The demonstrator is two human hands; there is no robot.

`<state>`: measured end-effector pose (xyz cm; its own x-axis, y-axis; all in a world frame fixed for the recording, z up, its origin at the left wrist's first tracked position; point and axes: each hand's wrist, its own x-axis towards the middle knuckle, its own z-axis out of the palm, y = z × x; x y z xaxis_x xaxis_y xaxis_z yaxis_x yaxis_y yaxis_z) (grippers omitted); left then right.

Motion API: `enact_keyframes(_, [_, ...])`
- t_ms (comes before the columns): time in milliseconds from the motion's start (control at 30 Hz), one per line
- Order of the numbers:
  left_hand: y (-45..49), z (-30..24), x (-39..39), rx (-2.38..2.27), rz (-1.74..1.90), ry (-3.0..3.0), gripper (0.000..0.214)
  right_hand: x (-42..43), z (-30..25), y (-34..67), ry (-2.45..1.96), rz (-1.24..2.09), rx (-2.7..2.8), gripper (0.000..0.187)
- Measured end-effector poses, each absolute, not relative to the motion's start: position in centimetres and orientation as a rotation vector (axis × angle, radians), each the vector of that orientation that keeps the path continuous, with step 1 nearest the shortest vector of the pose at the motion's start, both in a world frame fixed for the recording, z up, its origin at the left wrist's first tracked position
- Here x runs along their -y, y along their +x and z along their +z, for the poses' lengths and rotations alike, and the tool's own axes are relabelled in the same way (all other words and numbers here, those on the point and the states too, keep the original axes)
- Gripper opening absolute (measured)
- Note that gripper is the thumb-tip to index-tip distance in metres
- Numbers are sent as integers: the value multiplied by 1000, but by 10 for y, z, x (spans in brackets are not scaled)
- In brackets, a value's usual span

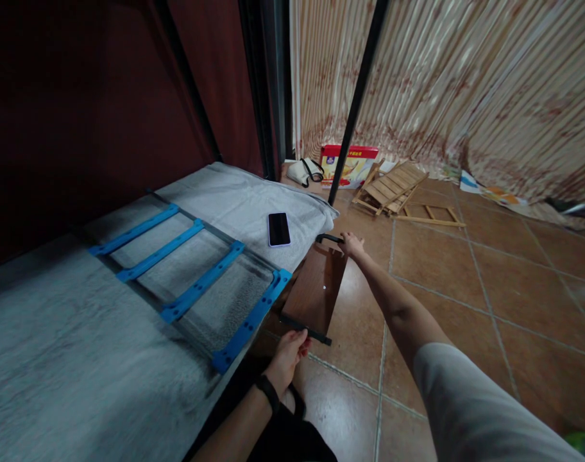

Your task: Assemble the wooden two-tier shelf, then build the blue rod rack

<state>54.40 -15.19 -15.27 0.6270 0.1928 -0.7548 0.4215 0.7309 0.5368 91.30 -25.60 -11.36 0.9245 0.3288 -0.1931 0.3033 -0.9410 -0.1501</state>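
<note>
Low over the floor, beside the bed, is a brown wood-look panel (312, 289) with black metal bars at its two ends. At the near end my left hand (290, 351) is closed on a straight black bar (319, 337), thumb on top. My right hand (351, 245) stretches out to the far end, its fingers wrapped round a bent black bar (328, 238). A small white spot shows on the panel's face. Part of the panel's left side is hidden by the edge of the bed.
Left of me, a grey blanket (104, 385) covers the bed. On it lie a ladder-like frame with blue crosspieces (203, 281) and a phone (279, 230). A black pole (355, 109) rises beyond. Folded wooden slats (393, 186), a box (350, 170) and a white bag (305, 172) rest on the tiles.
</note>
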Motion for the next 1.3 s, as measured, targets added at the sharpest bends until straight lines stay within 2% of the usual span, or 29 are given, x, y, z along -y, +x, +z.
enact_keyframes(100, [558, -148, 151, -916, -114, 789, 20, 256, -113, 916, -2966, 329, 471, 34])
enact_keyframes(233, [578, -141, 151, -912, -90, 827, 20, 256, -112, 923, -2973, 305, 432, 35])
enact_keyframes(600, [579, -138, 154, -868, -142, 777, 14, 261, -119, 930, -2963, 260, 460, 54])
enact_keyframes(767, [577, -141, 155, -874, -148, 754, 20, 267, -122, 927, -2978, 215, 486, 64])
enact_keyframes(900, [574, -140, 156, -875, -178, 731, 35, 270, -122, 926, -2994, 180, 513, 70])
enact_keyframes(1000, [572, -140, 155, -870, -210, 726, 39, 271, -121, 926, -3013, 162, 549, 71])
enact_keyframes(1300, [567, -145, 154, -876, -177, 711, 33, 275, -117, 925, -3002, 156, 540, 65])
